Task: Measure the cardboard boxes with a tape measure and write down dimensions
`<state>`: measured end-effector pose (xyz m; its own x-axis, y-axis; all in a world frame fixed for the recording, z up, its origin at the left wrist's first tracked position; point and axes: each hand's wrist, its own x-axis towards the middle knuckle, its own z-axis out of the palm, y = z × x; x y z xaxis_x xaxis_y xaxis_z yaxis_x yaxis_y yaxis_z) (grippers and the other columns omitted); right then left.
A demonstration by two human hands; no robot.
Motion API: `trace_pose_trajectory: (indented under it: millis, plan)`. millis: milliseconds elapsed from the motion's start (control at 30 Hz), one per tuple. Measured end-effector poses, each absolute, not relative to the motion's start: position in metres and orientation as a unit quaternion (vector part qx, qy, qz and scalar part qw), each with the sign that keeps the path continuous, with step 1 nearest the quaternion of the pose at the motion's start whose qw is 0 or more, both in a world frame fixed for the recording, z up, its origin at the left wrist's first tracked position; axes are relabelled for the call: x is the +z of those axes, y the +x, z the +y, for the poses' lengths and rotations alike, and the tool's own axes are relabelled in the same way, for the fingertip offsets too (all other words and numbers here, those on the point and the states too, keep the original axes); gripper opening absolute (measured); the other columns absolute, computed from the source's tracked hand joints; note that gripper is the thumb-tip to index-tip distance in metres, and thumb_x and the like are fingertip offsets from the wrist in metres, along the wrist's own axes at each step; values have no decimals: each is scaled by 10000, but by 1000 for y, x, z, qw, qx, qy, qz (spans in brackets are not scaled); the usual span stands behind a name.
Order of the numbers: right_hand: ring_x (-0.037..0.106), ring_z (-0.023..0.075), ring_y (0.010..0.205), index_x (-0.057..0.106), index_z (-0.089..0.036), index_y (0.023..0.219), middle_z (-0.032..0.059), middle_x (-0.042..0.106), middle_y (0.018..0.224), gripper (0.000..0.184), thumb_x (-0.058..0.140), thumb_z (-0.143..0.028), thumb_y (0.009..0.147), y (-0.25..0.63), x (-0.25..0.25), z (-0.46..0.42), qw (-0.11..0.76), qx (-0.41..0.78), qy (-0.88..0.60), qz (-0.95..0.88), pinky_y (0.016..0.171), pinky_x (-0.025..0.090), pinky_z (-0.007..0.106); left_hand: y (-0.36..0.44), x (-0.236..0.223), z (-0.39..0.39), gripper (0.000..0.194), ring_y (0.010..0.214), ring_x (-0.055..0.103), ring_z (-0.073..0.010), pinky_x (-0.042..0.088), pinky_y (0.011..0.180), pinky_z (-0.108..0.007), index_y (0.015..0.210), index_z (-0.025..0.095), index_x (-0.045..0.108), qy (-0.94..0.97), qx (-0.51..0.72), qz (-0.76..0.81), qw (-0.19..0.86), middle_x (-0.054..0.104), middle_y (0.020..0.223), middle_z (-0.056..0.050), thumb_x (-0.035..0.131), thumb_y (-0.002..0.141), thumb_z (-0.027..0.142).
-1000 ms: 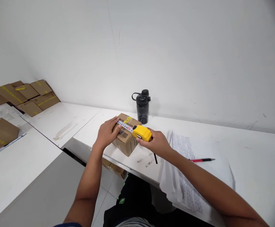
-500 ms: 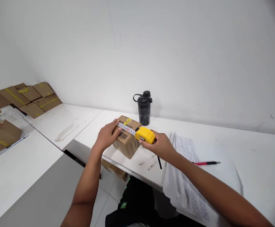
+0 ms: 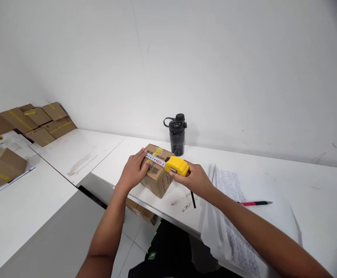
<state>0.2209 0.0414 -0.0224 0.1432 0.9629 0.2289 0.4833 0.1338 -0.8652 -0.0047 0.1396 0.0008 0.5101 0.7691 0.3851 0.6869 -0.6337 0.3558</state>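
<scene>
A small brown cardboard box point(image 3: 157, 185) with yellow tape and dark print sits on the white table. My left hand point(image 3: 133, 172) is closed at its left edge, fingers and thumb about the end of a tape measure's white blade point(image 3: 154, 158); that end is hidden. The blade lies across the box top, its numbers facing up. In my right hand point(image 3: 196, 177) is the yellow tape measure point(image 3: 177, 166), gripped by its case at the box's right edge.
Behind the box stands a black shaker bottle point(image 3: 177, 135). Handwritten sheets point(image 3: 229, 183) and a red-black pen point(image 3: 255, 203) lie right, partly under my right forearm. Far left are stacked cardboard boxes point(image 3: 39, 116) and a single taped box point(image 3: 7, 166). More cardboard point(image 3: 142, 212) shows below the table.
The tape measure's case sits slightly closer to my left hand, with less blade showing. At far left, another person's hand has left the taped box and is out of view.
</scene>
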Motion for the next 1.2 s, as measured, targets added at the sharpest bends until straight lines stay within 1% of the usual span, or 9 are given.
trace_pose_trajectory:
  millis: [267, 333, 467, 600, 800, 900, 1000, 1100, 1200]
  plan:
    - [641, 199, 704, 686, -196, 1025, 37, 727, 839, 422, 712, -499, 733, 221, -31, 47, 492, 309, -573, -578, 605, 492, 287, -7, 1, 136, 527, 1448, 367, -258, 324, 1163, -471, 1468, 181, 434, 872, 221, 435, 48, 397, 1563, -116, 340, 1002, 407]
    - [633, 199, 697, 687, -190, 1012, 43, 722, 835, 421, 715, -502, 730, 220, -32, 47, 502, 311, -566, -575, 608, 491, 292, -11, -4, 137, 598, 1495, 268, -285, 316, 1171, -497, 1539, 200, 298, 863, 245, 438, 59, 257, 1625, -129, 363, 997, 444]
    - [561, 182, 591, 690, -174, 928, 31, 661, 694, 424, 712, -542, 719, 227, -30, 49, 532, 286, -570, -557, 527, 451, 295, -23, -14, 133, 887, 1536, 3, -330, 324, 1168, -524, 1562, 259, -143, 836, 306, 446, 95, -209, 1639, -112, 454, 957, 513]
    - [564, 193, 619, 697, -173, 878, 37, 658, 702, 437, 754, -555, 674, 253, -23, 50, 589, 256, -568, -514, 563, 477, 321, -49, -25, 123, 855, 1531, -103, -305, 184, 1218, -555, 1531, 322, -217, 849, 315, 412, 100, -246, 1635, -59, 424, 983, 461]
    - [635, 241, 717, 733, -213, 843, 58, 706, 802, 386, 818, -513, 616, 294, -7, 35, 537, 327, -483, -610, 618, 525, 354, -103, -82, 109, 705, 1542, 7, -296, 148, 1224, -543, 1578, 319, -18, 870, 376, 313, 61, -68, 1672, -81, 351, 996, 466]
    - [634, 233, 697, 751, -234, 908, 53, 709, 811, 406, 829, -506, 616, 301, -5, 31, 468, 357, -483, -649, 589, 519, 342, -108, -116, 108, 674, 1532, 118, -316, 164, 1214, -551, 1545, 261, 259, 849, 403, 329, 89, 129, 1654, -145, 461, 947, 498]
    - [632, 227, 707, 751, -237, 974, 47, 714, 831, 443, 831, -499, 627, 302, -10, 35, 429, 362, -498, -661, 602, 516, 339, -92, -125, 105, 584, 1499, 233, -337, 224, 1193, -542, 1307, 211, 556, 722, 500, 435, 198, 299, 1597, -167, 590, 844, 565]
    - [647, 243, 775, 746, -228, 1018, 55, 732, 903, 473, 837, -488, 633, 301, -17, 42, 420, 367, -507, -657, 663, 527, 354, -66, -106, 94, 616, 1464, 315, -327, 340, 1131, -527, 1240, 220, 575, 509, 609, 474, 381, 412, 1536, -147, 483, 839, 678]
    - [657, 256, 823, 738, -224, 1049, 61, 739, 943, 489, 831, -490, 649, 297, -24, 47, 430, 375, -511, -642, 699, 532, 365, -44, -78, 81, 647, 1419, 395, -311, 377, 1112, -477, 1311, 237, 544, 439, 585, 441, 520, 486, 1493, -112, 467, 852, 688]
